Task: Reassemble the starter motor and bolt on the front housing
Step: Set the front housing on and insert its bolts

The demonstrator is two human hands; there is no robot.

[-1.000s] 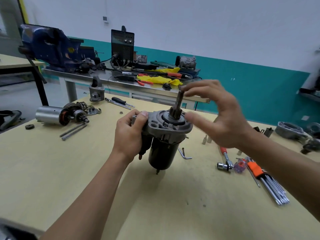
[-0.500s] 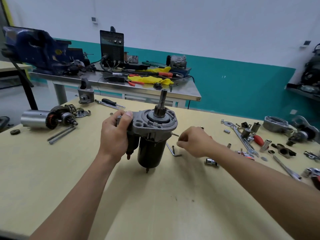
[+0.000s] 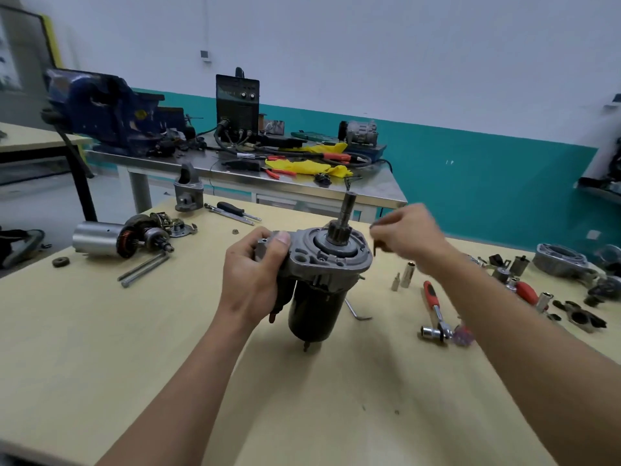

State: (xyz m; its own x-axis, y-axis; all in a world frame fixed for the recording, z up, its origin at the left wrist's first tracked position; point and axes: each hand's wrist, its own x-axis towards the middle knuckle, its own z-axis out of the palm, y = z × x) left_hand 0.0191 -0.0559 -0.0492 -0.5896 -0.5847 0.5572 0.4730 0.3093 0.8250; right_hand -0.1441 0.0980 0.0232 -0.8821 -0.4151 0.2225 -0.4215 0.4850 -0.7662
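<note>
Starter motor (image 3: 322, 284) is sitting out in front of me, over the middle of the yellow table (image 3: 168, 381), between my two hands.

My left hand (image 3: 255, 280) is on its left side. The fingers are curling round the side barrel below the grey flange and the thumb is pressing flat on the flange's top edge, a firm full grip.

My right hand (image 3: 410, 237) is hovering just beside the flange's right rim, a little above it. Its fingers are bunching close together and pinching a small dark piece (image 3: 374, 246) that hangs down next to the rim. The hand is blurring, so I cannot tell what the piece is, or whether it is touching the flange.

The motor's long axis is standing nearly upright, leaning slightly. The shaft (image 3: 348, 210) with its pinion (image 3: 337, 234) is pointing up and away from me; the black body is pointing down at the table. I cannot tell whether the stud at the bottom is resting on the wood.

A red-handled ratchet (image 3: 435, 309) is lying on the table to the right, well apart from the motor.
</note>
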